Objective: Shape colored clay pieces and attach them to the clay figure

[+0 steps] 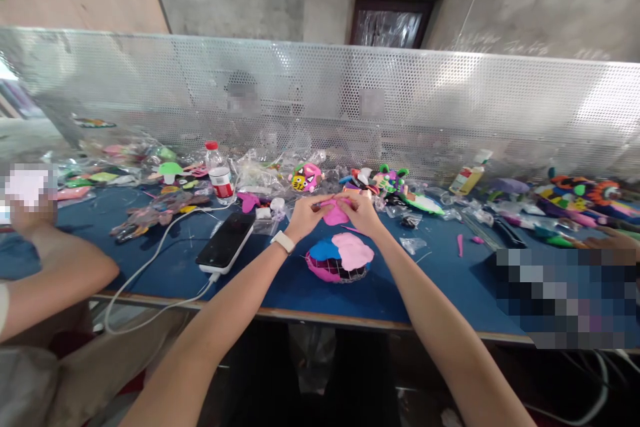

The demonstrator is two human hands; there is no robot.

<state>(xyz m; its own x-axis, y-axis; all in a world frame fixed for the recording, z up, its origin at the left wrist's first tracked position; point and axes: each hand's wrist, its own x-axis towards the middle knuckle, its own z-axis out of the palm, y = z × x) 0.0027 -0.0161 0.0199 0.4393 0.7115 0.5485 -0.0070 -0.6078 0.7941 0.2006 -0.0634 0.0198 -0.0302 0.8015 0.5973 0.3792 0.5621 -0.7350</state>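
My left hand [306,213] and my right hand [361,212] meet over the blue table [280,287], both pinching a small pink foam piece [334,215] between their fingertips. A white watch sits on my left wrist. Just in front of the hands lies a round pink craft item [340,260] with blue and light pink foam pieces on top and a wire mesh around it.
A black phone on a white power bank [226,242] with a white cable lies to the left. A plastic bottle [219,173], foam toys and plastic bags line the perforated metal screen [320,100]. Another person's arm [45,273] rests at the left; a glue bottle [467,179] stands at the right.
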